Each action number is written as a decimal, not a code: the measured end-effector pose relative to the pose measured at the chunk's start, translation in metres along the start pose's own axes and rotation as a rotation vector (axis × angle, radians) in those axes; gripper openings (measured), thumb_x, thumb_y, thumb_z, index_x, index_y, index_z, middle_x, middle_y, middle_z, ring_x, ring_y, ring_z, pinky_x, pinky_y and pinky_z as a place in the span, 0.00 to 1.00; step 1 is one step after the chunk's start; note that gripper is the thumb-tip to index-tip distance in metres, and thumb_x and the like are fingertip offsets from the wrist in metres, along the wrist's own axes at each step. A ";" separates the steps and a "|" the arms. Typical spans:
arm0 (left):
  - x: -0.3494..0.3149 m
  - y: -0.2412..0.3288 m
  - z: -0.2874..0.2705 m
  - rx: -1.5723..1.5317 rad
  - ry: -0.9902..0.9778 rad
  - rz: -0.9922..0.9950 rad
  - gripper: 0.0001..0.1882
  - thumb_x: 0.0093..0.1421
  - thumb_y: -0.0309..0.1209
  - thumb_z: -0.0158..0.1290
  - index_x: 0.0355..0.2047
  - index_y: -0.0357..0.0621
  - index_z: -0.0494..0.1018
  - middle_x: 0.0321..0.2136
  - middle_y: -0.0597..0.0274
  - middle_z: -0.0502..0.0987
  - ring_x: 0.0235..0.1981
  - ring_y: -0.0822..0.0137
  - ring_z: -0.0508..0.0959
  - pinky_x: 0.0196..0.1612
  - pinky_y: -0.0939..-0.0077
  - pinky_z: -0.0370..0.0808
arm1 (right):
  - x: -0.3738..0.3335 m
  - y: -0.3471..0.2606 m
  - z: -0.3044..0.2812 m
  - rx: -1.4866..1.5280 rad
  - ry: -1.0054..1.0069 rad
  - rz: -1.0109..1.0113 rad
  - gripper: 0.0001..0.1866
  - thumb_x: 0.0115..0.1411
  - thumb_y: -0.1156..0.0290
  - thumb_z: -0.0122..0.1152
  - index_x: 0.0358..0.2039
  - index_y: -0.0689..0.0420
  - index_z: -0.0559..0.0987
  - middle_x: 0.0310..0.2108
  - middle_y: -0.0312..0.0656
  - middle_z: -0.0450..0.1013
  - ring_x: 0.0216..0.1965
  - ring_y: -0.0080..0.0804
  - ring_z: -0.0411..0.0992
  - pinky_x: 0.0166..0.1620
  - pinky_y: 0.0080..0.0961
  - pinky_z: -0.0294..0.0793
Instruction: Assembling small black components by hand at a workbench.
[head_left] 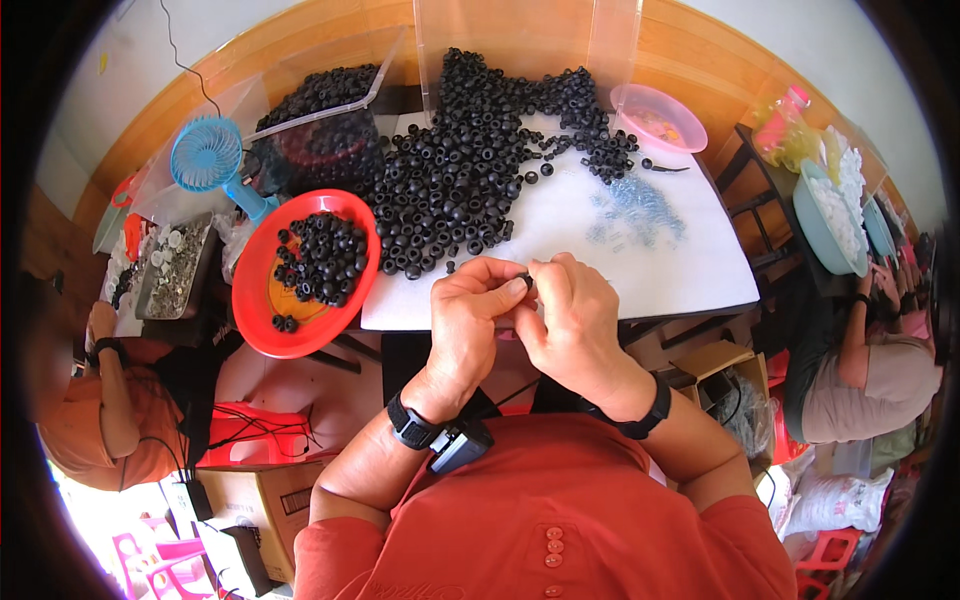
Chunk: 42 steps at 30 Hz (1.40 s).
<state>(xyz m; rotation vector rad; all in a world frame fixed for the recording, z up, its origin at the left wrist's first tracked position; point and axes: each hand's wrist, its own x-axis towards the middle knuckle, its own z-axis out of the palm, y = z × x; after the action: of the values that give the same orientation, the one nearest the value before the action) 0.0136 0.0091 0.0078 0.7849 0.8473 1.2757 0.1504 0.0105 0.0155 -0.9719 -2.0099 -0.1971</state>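
Just over the front edge of the white tabletop, my two hands meet. My left hand (pixel 468 312) pinches a small black ring-shaped part (pixel 527 281) between thumb and forefinger. The fingers of my right hand (pixel 575 318) are closed against the other side of it; whatever they grip is hidden. A big heap of black round parts with holes (pixel 440 190) spreads across the table beyond my left hand. Farther right lies a scatter of tiny clear bluish pieces (pixel 635 212). The red bowl (pixel 250 305), left of my hands, holds more black parts.
A clear bin (pixel 330 130) full of black parts stands at the back left, beside a blue fan (pixel 207 155). The pink bowl (pixel 675 115) sits at the back right. One person (pixel 110 420) works at left, another (pixel 865 375) at right near a pale green basin (pixel 825 225).
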 end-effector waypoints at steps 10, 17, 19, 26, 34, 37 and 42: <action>0.002 0.006 0.002 0.161 -0.123 -0.042 0.08 0.66 0.25 0.53 0.40 0.31 0.76 0.31 0.56 0.81 0.24 0.72 0.78 0.27 0.80 0.76 | 0.004 0.024 -0.001 -0.095 -0.009 -0.032 0.12 0.46 0.74 0.62 0.29 0.55 0.67 0.23 0.41 0.65 0.22 0.41 0.67 0.26 0.37 0.66; 0.005 0.001 -0.001 0.224 -0.105 -0.015 0.08 0.65 0.26 0.53 0.36 0.31 0.77 0.24 0.59 0.80 0.19 0.74 0.74 0.21 0.81 0.70 | 0.000 0.020 -0.004 -0.028 -0.079 -0.020 0.13 0.47 0.74 0.64 0.29 0.56 0.67 0.24 0.42 0.66 0.22 0.41 0.69 0.26 0.36 0.67; 0.004 0.000 -0.001 0.192 -0.078 -0.011 0.08 0.65 0.26 0.53 0.36 0.31 0.77 0.23 0.60 0.79 0.19 0.74 0.74 0.21 0.81 0.70 | -0.003 0.016 0.000 0.027 -0.024 0.049 0.14 0.47 0.74 0.65 0.29 0.56 0.67 0.24 0.42 0.66 0.22 0.41 0.69 0.26 0.37 0.68; 0.000 0.000 0.005 0.236 -0.044 0.028 0.09 0.67 0.27 0.52 0.39 0.31 0.77 0.25 0.57 0.79 0.21 0.70 0.76 0.24 0.79 0.73 | -0.003 0.024 0.006 0.006 0.052 0.040 0.15 0.46 0.72 0.66 0.29 0.56 0.67 0.23 0.43 0.67 0.21 0.42 0.70 0.24 0.37 0.68; 0.007 0.002 -0.001 0.231 -0.121 -0.037 0.08 0.67 0.26 0.51 0.37 0.31 0.75 0.24 0.58 0.79 0.19 0.72 0.75 0.21 0.81 0.71 | 0.003 0.022 0.001 -0.099 -0.069 -0.039 0.13 0.47 0.71 0.64 0.26 0.55 0.67 0.19 0.40 0.66 0.17 0.37 0.68 0.22 0.34 0.66; 0.005 0.001 0.000 0.227 -0.106 -0.002 0.08 0.67 0.26 0.51 0.36 0.31 0.75 0.23 0.59 0.79 0.18 0.73 0.75 0.20 0.81 0.71 | -0.003 0.019 0.008 -0.089 0.011 -0.026 0.12 0.47 0.72 0.64 0.26 0.55 0.67 0.19 0.39 0.66 0.17 0.37 0.68 0.22 0.33 0.65; 0.005 0.001 -0.003 0.236 -0.091 -0.008 0.08 0.66 0.25 0.51 0.37 0.31 0.76 0.25 0.58 0.79 0.21 0.72 0.76 0.20 0.82 0.70 | -0.005 0.020 0.008 -0.030 0.018 -0.021 0.13 0.47 0.72 0.64 0.28 0.56 0.67 0.21 0.41 0.66 0.18 0.38 0.68 0.22 0.35 0.65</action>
<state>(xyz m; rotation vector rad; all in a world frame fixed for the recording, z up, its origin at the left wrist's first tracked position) 0.0111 0.0140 0.0067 1.0184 0.9369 1.1369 0.1610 0.0253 0.0028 -0.9645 -2.0068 -0.2471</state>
